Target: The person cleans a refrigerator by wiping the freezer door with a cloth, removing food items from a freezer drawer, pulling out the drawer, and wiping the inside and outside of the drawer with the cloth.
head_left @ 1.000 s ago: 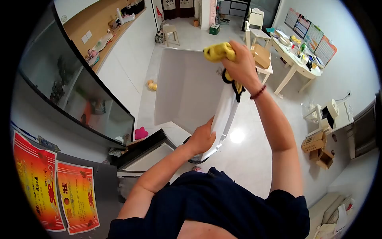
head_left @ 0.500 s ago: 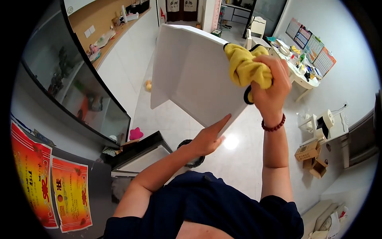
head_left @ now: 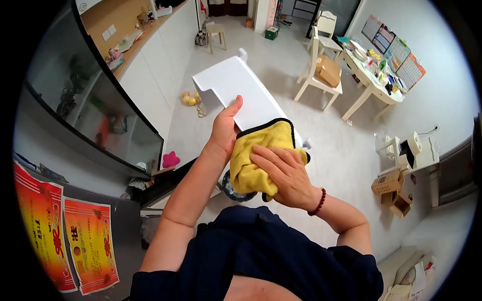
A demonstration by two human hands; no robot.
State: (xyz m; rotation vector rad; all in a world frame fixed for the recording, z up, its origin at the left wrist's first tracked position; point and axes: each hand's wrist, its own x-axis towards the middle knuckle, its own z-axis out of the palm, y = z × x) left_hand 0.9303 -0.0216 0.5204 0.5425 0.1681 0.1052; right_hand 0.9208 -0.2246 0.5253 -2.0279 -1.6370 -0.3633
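My left hand (head_left: pixel 224 129) is closed on the edge of a white drawer-like plastic part (head_left: pixel 233 83), thumb on its upper face. The part is tilted in front of my body, with a cut-out at its left side and small knobs at two corners. A yellow cloth with black edging (head_left: pixel 251 165) covers its near end. My right hand (head_left: pixel 287 175), with a dark red bead bracelet on the wrist, presses the cloth onto the part, fingers laid over the fabric. The underside of the part is hidden.
Below my hands stands a dark bin (head_left: pixel 236 188). A glass-fronted cabinet (head_left: pixel 90 100) is at left. White chairs (head_left: pixel 314 83) and a cluttered table (head_left: pixel 369 83) stand at right, with cardboard boxes (head_left: pixel 389 185) nearer. A pink star-shaped thing (head_left: pixel 170 160) lies at left.
The white part has come down and turned, showing another face. My right hand has moved from its upper right edge down to the near end, spreading the cloth. My left hand has shifted its grip.
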